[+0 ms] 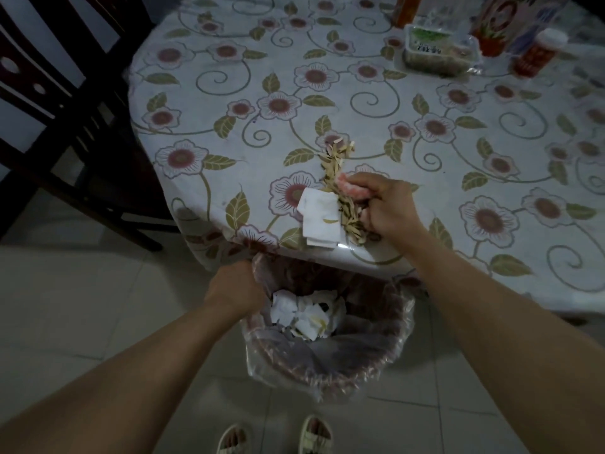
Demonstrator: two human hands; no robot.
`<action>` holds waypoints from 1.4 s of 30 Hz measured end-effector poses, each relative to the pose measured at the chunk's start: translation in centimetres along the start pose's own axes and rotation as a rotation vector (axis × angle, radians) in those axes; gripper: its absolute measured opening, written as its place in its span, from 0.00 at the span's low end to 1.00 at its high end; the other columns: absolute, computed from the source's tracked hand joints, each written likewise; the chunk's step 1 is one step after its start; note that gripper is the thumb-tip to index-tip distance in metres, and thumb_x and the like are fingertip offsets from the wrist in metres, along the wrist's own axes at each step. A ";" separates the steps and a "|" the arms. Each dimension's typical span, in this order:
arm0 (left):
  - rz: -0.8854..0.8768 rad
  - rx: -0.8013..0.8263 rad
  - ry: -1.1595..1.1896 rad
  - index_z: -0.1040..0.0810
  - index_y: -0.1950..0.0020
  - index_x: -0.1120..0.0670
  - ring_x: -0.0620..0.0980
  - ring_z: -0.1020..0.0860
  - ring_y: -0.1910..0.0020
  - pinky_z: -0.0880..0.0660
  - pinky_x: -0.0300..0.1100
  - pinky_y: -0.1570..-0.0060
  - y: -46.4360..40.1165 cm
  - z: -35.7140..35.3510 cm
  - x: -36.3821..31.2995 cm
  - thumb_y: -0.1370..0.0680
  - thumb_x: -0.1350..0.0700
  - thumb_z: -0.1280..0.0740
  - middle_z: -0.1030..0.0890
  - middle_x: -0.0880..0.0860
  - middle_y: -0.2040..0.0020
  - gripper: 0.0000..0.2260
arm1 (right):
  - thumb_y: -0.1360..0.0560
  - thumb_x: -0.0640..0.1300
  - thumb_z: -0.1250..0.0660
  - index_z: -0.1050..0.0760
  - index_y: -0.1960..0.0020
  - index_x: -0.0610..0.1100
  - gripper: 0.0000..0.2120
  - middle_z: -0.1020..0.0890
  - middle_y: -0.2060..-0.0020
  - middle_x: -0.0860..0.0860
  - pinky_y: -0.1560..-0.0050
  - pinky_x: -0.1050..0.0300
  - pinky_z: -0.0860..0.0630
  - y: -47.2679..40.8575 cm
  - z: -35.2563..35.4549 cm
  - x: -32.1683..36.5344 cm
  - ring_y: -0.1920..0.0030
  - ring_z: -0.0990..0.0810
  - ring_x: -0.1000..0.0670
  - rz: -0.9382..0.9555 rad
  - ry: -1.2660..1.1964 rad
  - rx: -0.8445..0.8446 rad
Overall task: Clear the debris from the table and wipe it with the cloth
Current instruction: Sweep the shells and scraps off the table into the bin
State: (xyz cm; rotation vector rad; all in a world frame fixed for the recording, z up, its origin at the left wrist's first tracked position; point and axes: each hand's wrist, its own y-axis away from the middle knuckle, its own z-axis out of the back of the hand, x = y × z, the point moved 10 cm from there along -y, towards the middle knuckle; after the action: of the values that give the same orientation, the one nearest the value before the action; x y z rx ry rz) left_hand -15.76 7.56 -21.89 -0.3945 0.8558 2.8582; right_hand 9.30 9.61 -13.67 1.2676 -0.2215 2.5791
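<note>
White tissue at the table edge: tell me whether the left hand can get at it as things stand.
Probably not right now: the left hand is gripping the bin's rim. The tissue lies unobstructed just above, so letting go would free it.

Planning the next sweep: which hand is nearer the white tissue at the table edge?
Right. The right hand, holding a pink cloth, sits just beside the white tissue, seed husks between them. The left hand is below the table, gripping the bin's rim.

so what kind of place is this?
Most likely a home dining area: a table under a floral plastic cover, a dark wooden dining chair beside it, a bag-lined waste bin on a tiled floor, and food packages at the table's far edge.
</note>
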 end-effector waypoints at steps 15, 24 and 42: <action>0.034 0.051 0.139 0.20 0.49 0.62 0.62 0.18 0.52 0.28 0.43 0.62 0.5 0.2 0.8 0.23 0.50 0.43 0.18 0.63 0.49 0.18 | 0.34 0.25 0.43 0.19 0.51 0.37 0.20 0.16 0.56 0.46 0.56 0.66 0.26 12.3 -3.9 5.5 0.59 0.22 0.55 -0.086 0.021 0.092; 0.041 0.071 0.175 0.22 0.45 0.63 0.63 0.19 0.50 0.25 0.45 0.59 0.9 0.1 1.1 0.25 0.54 0.38 0.19 0.64 0.46 0.16 | 0.31 0.32 0.40 0.25 0.62 0.43 0.09 0.21 0.64 0.55 0.58 0.53 0.25 12.0 -4.4 5.5 0.64 0.22 0.55 -0.127 0.073 -0.135; -0.015 0.069 0.131 0.22 0.44 0.63 0.63 0.19 0.49 0.23 0.46 0.56 0.5 1.0 0.6 0.21 0.51 0.43 0.19 0.65 0.45 0.19 | 0.34 0.31 0.35 0.20 0.56 0.40 0.10 0.17 0.62 0.45 0.58 0.54 0.20 12.5 -3.0 5.4 0.60 0.19 0.47 -0.318 0.257 0.018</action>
State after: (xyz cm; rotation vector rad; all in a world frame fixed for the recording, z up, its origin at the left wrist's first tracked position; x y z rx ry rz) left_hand -16.67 7.69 -21.03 -0.5820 0.9656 2.8055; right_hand 0.18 -0.72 -11.47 0.8799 0.0504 2.4345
